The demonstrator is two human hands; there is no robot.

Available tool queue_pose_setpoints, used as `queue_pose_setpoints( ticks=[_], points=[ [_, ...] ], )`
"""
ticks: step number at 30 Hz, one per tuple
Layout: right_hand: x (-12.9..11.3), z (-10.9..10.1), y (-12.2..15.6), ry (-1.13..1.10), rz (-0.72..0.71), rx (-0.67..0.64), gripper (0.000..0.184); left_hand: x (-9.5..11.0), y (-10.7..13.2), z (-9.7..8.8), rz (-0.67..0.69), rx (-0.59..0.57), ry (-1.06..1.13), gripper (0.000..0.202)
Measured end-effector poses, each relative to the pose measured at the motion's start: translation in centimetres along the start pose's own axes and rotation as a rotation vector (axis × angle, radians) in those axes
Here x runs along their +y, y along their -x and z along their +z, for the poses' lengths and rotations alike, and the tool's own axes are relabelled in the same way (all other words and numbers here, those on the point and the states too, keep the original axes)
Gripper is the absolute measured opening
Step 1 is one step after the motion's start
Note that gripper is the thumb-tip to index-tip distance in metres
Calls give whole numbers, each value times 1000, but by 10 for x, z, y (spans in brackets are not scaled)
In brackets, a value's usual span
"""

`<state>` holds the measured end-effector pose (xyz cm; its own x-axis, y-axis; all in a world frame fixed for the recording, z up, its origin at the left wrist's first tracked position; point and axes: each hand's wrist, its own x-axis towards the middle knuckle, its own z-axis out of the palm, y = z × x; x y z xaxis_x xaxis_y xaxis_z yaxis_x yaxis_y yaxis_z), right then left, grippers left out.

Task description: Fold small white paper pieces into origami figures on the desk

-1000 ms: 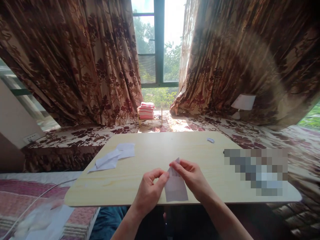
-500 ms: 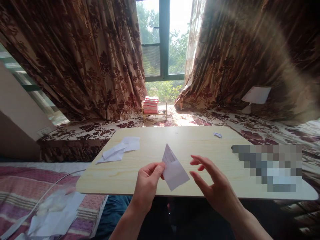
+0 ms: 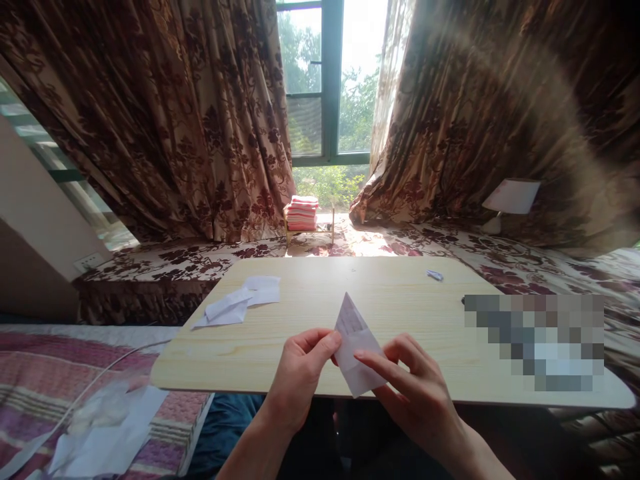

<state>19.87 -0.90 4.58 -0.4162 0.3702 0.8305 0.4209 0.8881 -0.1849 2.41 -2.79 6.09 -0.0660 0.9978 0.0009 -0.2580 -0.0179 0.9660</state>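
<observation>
My left hand (image 3: 305, 370) pinches the left edge of a folded white paper (image 3: 358, 360) between thumb and fingers. The paper is held up near the front edge of the table, its pointed tip upward and a folded flap across its lower part. At the right side, my right hand (image 3: 415, 383) has its index finger across the front of the flap, with the thumb partly hidden behind the lower right edge. Faint marks show on the paper above the flap.
White paper pieces (image 3: 240, 303) lie on the left of the wooden table (image 3: 300, 320). A small crumpled paper (image 3: 435, 275) sits at the back right, near a blurred-out object (image 3: 540, 343). More paper (image 3: 107, 433) and a cable (image 3: 95, 380) lie on the striped bed cover (image 3: 175, 413).
My right hand has moved left from beside the paper and now grips its right side. The paper has shifted slightly right and down, with my left hand still holding it.
</observation>
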Motion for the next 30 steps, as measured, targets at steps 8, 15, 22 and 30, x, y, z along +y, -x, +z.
queue_pose_setpoints(
  ticks=[8, 15, 22, 30],
  points=[
    [-9, -5, -11, 169, -91, -29, 37, 5, 3, 5, -1, -8, -39, 27],
    [-7, -7, -11, 116, -106, -64, 32, -1, 3, 2, 15, -11, -62, 28],
    [-11, -3, -16, -24, 45, -1, 22, 3, 3, 5, 28, 20, -101, 26],
    [-14, -4, -18, -63, 140, 42, 17, 2, 4, 5, 47, 67, -130, 25]
  ],
)
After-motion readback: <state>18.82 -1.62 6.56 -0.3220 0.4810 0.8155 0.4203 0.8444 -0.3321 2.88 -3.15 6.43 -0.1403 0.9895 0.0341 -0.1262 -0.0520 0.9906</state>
